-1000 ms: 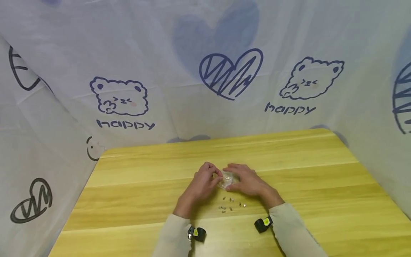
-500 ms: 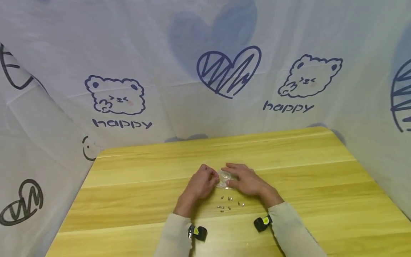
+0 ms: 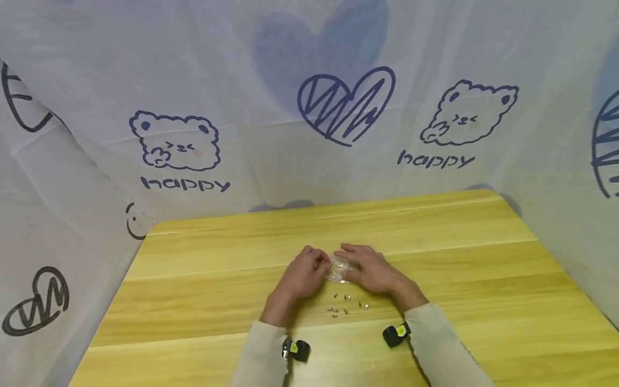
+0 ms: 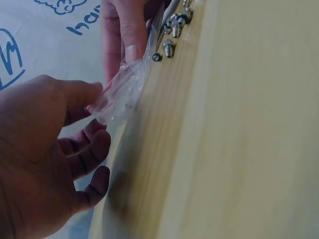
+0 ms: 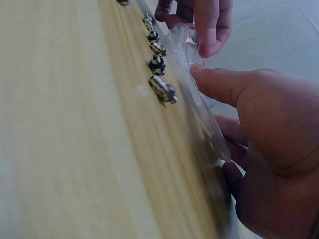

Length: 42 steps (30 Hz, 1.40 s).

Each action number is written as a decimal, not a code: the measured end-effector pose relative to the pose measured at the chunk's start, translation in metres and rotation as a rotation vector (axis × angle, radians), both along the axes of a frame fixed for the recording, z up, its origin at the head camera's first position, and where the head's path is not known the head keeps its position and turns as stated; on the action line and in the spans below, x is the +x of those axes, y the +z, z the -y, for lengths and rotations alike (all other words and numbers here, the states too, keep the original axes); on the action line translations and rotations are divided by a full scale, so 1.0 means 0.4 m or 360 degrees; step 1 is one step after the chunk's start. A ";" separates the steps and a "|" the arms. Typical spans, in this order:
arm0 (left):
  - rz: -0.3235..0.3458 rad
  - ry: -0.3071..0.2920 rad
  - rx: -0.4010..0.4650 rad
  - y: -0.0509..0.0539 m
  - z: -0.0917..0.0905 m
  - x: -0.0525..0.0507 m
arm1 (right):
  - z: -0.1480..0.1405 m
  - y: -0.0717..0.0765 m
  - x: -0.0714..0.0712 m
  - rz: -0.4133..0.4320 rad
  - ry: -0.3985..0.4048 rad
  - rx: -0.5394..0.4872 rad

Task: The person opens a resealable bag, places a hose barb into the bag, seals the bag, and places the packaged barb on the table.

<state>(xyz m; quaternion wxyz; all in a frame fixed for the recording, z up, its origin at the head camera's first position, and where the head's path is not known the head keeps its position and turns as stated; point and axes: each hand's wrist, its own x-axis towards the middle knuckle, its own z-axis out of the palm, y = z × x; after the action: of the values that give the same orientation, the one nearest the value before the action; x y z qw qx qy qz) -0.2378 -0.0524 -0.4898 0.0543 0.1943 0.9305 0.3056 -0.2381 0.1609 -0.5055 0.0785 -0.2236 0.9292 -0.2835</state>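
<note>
A clear plastic zip bag [image 3: 338,269] with a red strip at its mouth lies between the two hands. My left hand [image 3: 303,273] pinches the red-striped edge of the bag between thumb and forefinger, its other fingers loosely bent. On the opposite side, my right hand [image 3: 374,270] holds the bag with the thumb in front and the fingers behind. Between the forearms, several small metal fittings [image 3: 345,312] are scattered on the table, nearer the person than the bag. In the right wrist view, one metal fitting [image 5: 163,89] shows a ridged, shiny body. Whether anything is inside the bag, I cannot tell.
The wood-grain table [image 3: 203,258] extends around both hands. Behind it hangs a white cloth [image 3: 271,134] printed with hearts and bears, which also covers the sides. Each wrist wears a black camera strap [image 3: 396,336].
Both hands keep hold of the bag. My left hand has shifted slightly left from one second ago, and the bag looks a little more spread. The fittings stay put.
</note>
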 end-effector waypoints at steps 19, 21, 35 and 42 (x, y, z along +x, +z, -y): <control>0.0093 -0.0219 0.0000 0.015 0.049 0.048 | -0.005 0.004 0.004 -0.0017 0.0029 -0.0053; 0.0086 -0.0235 -0.0001 0.014 0.047 0.050 | -0.005 0.003 0.004 -0.0020 0.0040 -0.0049; -0.0060 -0.0234 -0.0247 0.014 0.034 0.083 | 0.000 0.006 0.002 -0.0014 0.0061 -0.0056; -0.0130 -0.0205 -0.0309 0.009 0.020 0.097 | -0.002 0.008 0.006 -0.0016 0.0055 -0.0053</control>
<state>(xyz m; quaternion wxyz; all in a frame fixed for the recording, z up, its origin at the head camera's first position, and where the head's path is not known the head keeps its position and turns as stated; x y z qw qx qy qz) -0.1989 -0.0604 -0.4860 0.0544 0.2598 0.9428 0.2018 -0.2356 0.1618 -0.5023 0.0749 -0.2425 0.9207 -0.2965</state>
